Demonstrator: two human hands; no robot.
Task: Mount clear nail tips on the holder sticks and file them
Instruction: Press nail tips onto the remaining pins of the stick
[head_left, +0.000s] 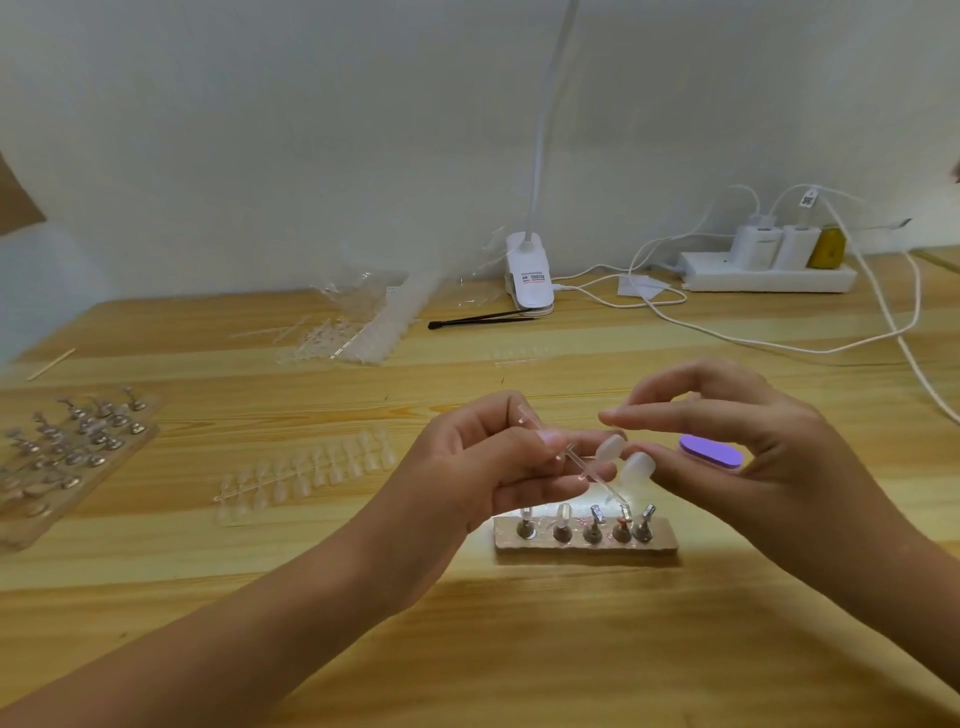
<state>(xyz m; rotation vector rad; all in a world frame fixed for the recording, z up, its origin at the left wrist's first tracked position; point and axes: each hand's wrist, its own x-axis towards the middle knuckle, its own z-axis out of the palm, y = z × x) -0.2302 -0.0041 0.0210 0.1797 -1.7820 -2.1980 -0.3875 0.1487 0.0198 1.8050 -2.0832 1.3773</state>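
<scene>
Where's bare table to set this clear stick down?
Bare wooden table lies in front of the glittery holder base strip, between the forearms, and left of it, nearer than the clear nail-tip sheet. Crowded: under the left hand gripping the clear stick and the right hand holding the purple oval nail file; white cables back right.

The table (467, 649) is pale yellow wood, with darker grain running in long streaks. The nail file (710, 451) is purple on its face, with a lighter lilac edge. The nail tips (610, 448) are frosted and colourless, and the holder stick (545, 434) is clear. The holder base (665, 540) is tan with silvery grey studs, one of them reddish. The clip lamp (530, 275) and power strip (769, 278) are white. One plug (828, 247) is mustard yellow. A thin tool (478, 319) is black. The wall (260, 156) is greyish white.
</scene>
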